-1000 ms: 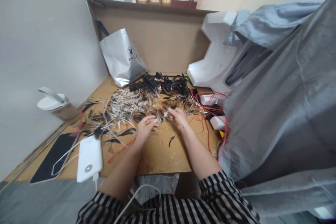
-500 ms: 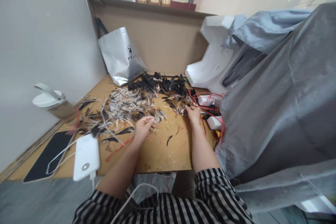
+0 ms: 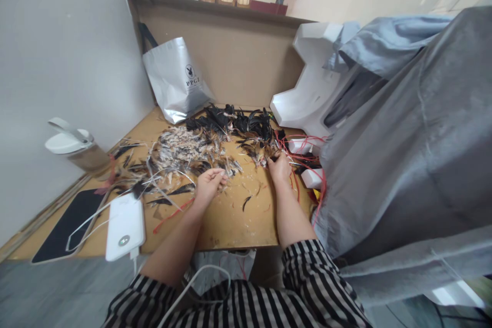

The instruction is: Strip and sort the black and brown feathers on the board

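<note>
Looking down past a big gray cloth (image 3: 407, 143) draped at the right, on to the tan table (image 3: 234, 228) and a silver bag (image 3: 175, 82) tilted in its far left corner. Now a pale-brown feather heap (image 3: 184, 148), left of center, and black feathers (image 3: 253, 125) behind, toward the right. Over to a smaller brown cluster (image 3: 255, 152); up against it, the right hand (image 3: 280, 168), fingers bent, grip impossible to tell. Just beside the heap, the left hand (image 3: 208, 184), fingers curled closed, contents hidden. Finally, one loose dark feather (image 3: 246, 203), lying between both arms.
</note>
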The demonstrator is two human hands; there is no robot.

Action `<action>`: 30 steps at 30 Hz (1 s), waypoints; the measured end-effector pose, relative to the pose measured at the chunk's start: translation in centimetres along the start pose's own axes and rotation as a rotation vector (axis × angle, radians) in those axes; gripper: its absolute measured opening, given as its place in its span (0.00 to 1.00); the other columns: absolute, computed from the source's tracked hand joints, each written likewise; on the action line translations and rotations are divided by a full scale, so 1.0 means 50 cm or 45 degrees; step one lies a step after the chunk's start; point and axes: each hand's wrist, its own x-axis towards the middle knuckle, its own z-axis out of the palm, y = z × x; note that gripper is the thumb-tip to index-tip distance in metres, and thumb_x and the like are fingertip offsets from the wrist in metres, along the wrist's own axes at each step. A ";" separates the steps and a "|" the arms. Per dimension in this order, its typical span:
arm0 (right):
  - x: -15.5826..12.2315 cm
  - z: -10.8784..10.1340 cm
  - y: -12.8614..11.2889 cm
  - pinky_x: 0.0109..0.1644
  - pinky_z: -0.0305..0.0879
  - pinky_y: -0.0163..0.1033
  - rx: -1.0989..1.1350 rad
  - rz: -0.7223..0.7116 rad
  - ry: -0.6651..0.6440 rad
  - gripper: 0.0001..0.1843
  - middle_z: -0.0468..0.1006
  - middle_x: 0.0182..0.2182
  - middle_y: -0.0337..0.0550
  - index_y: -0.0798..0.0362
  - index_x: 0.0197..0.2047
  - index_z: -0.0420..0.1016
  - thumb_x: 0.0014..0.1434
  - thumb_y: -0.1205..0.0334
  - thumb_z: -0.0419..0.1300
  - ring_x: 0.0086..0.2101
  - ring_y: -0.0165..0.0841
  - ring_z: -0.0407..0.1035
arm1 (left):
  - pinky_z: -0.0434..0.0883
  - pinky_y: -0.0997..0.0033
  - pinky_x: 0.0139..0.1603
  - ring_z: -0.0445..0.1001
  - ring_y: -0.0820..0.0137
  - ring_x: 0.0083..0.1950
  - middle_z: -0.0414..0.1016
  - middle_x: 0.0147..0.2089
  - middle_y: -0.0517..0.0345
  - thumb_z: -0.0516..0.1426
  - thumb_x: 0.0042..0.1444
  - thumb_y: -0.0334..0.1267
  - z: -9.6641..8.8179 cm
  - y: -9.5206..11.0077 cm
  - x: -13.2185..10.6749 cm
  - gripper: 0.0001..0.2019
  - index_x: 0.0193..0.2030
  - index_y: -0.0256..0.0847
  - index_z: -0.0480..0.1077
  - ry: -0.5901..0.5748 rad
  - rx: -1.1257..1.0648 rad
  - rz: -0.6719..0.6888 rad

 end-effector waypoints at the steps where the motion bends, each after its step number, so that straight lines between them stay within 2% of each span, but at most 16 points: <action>1: -0.001 0.001 -0.001 0.43 0.57 0.43 0.001 0.003 -0.008 0.15 0.73 0.39 0.49 0.53 0.40 0.66 0.49 0.55 0.57 0.39 0.39 0.67 | 0.61 0.80 0.18 0.68 0.77 0.22 0.74 0.27 0.55 0.62 0.42 0.44 0.000 -0.001 0.000 0.16 0.34 0.35 0.70 0.005 -0.002 -0.008; 8: 0.001 -0.005 0.003 0.38 0.57 0.39 0.080 0.006 0.026 0.16 0.74 0.33 0.45 0.53 0.38 0.66 0.47 0.54 0.57 0.35 0.37 0.67 | 0.60 0.81 0.17 0.68 0.77 0.21 0.74 0.26 0.55 0.62 0.40 0.46 0.000 0.006 0.000 0.17 0.33 0.35 0.70 0.045 -0.003 -0.018; 13: 0.009 -0.009 0.003 0.33 0.56 0.36 0.372 0.053 0.096 0.16 0.71 0.25 0.41 0.54 0.35 0.68 0.46 0.52 0.58 0.27 0.33 0.64 | 0.60 0.80 0.18 0.68 0.76 0.22 0.74 0.25 0.56 0.61 0.41 0.45 -0.004 0.007 0.000 0.16 0.34 0.35 0.70 0.050 -0.025 0.047; 17: 0.011 -0.015 -0.004 0.31 0.56 0.34 0.554 0.082 0.215 0.16 0.68 0.22 0.37 0.56 0.35 0.68 0.48 0.52 0.56 0.23 0.30 0.60 | 0.60 0.79 0.19 0.68 0.77 0.21 0.74 0.25 0.56 0.61 0.42 0.45 -0.007 0.010 0.001 0.16 0.34 0.34 0.70 0.073 -0.019 0.099; 21: -0.001 -0.031 -0.028 0.33 0.58 0.34 0.652 -0.073 0.336 0.14 0.68 0.24 0.39 0.56 0.35 0.69 0.52 0.54 0.54 0.25 0.29 0.61 | 0.60 0.79 0.18 0.67 0.77 0.20 0.74 0.25 0.56 0.60 0.43 0.44 -0.009 0.019 0.002 0.15 0.35 0.34 0.71 0.112 -0.017 0.128; 25: -0.032 -0.038 -0.074 0.38 0.59 0.34 0.696 -0.378 0.124 0.12 0.72 0.27 0.42 0.55 0.31 0.72 0.53 0.57 0.52 0.30 0.30 0.64 | 0.59 0.79 0.17 0.66 0.77 0.20 0.73 0.24 0.57 0.60 0.43 0.45 -0.012 0.022 0.004 0.16 0.34 0.34 0.71 0.157 -0.035 0.129; 27: -0.050 -0.036 -0.099 0.37 0.59 0.34 0.621 -0.478 -0.093 0.11 0.74 0.28 0.42 0.54 0.30 0.73 0.53 0.58 0.52 0.30 0.30 0.65 | 0.58 0.79 0.17 0.66 0.78 0.20 0.73 0.24 0.57 0.60 0.43 0.46 -0.014 0.021 0.005 0.17 0.34 0.34 0.71 0.166 -0.037 0.132; 30: -0.070 -0.031 -0.135 0.33 0.57 0.33 0.320 -0.551 -0.465 0.10 0.75 0.26 0.41 0.53 0.27 0.75 0.51 0.60 0.54 0.28 0.30 0.66 | 0.58 0.79 0.17 0.65 0.78 0.19 0.73 0.25 0.57 0.60 0.43 0.47 -0.017 0.018 0.005 0.18 0.35 0.34 0.70 0.172 -0.029 0.141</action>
